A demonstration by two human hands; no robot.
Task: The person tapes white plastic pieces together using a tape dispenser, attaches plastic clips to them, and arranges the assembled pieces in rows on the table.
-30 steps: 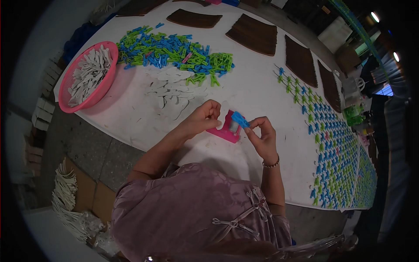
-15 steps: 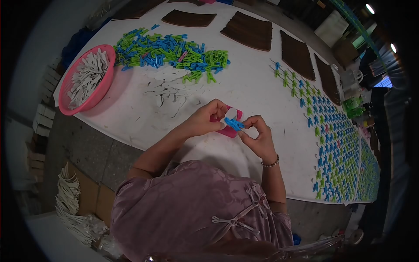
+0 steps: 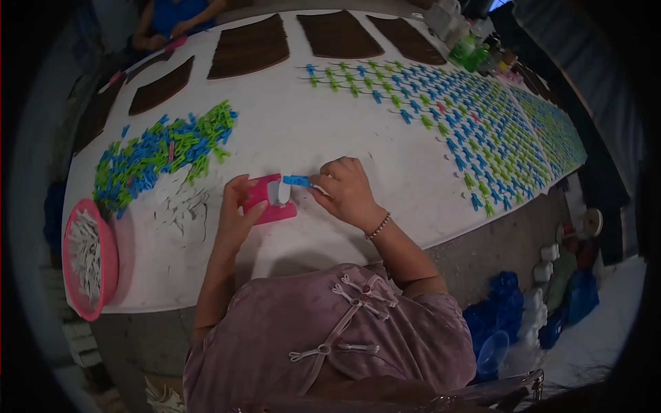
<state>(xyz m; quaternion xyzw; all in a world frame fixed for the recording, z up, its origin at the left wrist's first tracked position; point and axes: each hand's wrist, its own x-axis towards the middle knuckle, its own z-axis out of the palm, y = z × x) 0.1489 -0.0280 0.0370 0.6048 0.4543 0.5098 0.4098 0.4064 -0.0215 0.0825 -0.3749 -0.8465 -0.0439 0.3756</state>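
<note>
A small pink block (image 3: 277, 212) lies on the white table in front of me, with a white rounded piece (image 3: 283, 192) on it. My left hand (image 3: 237, 210) grips the block's left side, thumb on top. Between the thumb and fingers of my right hand (image 3: 346, 191) is a blue clothespin (image 3: 297, 180), at the upper right of the block. Its left end is close to the white piece; I cannot tell whether they touch. To the left lie loose white flat pieces (image 3: 182, 206) and a pile of blue and green clothespins (image 3: 165, 153).
A pink basket (image 3: 110, 265) of white strips stands at the table's left edge. Rows of clothespins (image 3: 441, 113) cover the right side. Brown mats (image 3: 249, 47) lie along the back, near bottles (image 3: 475, 55). Another person (image 3: 180, 17) works at the far left.
My view has turned right, so the table appears shifted left. My left hand is now on the pink block, while my right hand holds the blue clothespin that was between both hands.
</note>
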